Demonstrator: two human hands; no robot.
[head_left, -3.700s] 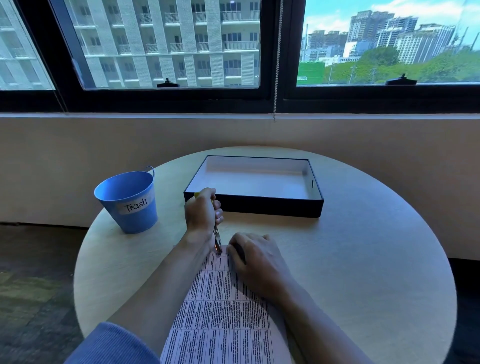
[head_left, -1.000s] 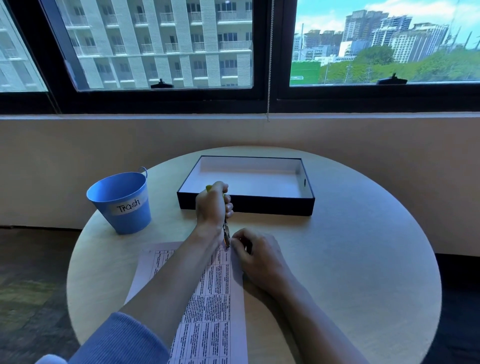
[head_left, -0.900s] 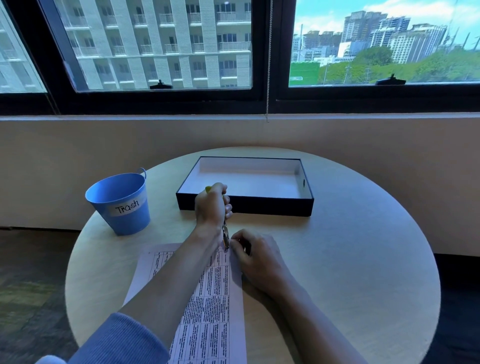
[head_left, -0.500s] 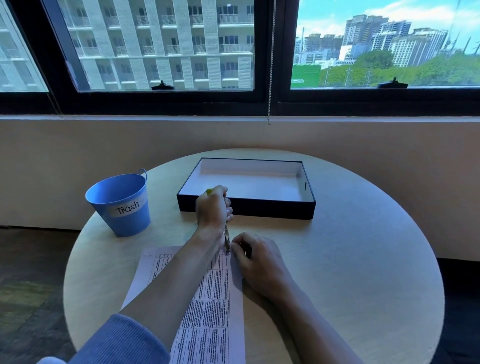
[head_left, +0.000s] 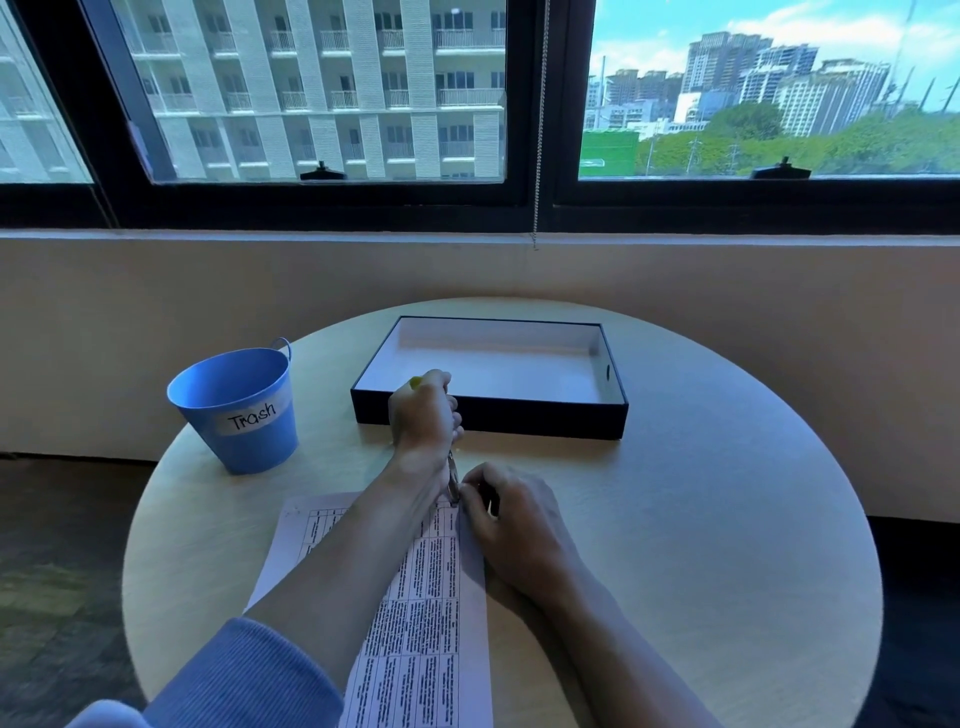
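A printed sheet (head_left: 426, 623) full of small text in a grid lies on the round table (head_left: 701, 545) in front of me. My left hand (head_left: 423, 415) grips a tool (head_left: 453, 475) in its fist. The tool has a yellow-green end above the fist, and its metal tip points down onto the sheet's top right corner. My right hand (head_left: 514, 519) rests at that same corner, fingers curled, its thumb and forefinger pinching the paper right beside the metal tip. My left forearm crosses the sheet and hides its middle.
A blue bucket (head_left: 239, 410) labelled "Trash" stands at the table's left. A shallow black box (head_left: 488, 418) with a white inside sits just beyond my left hand. Behind the table are a low wall and windows.
Since 3.7 s ago the sheet's left part has come out from under my left arm. Over the last second both hands and the tool stay at the corner.
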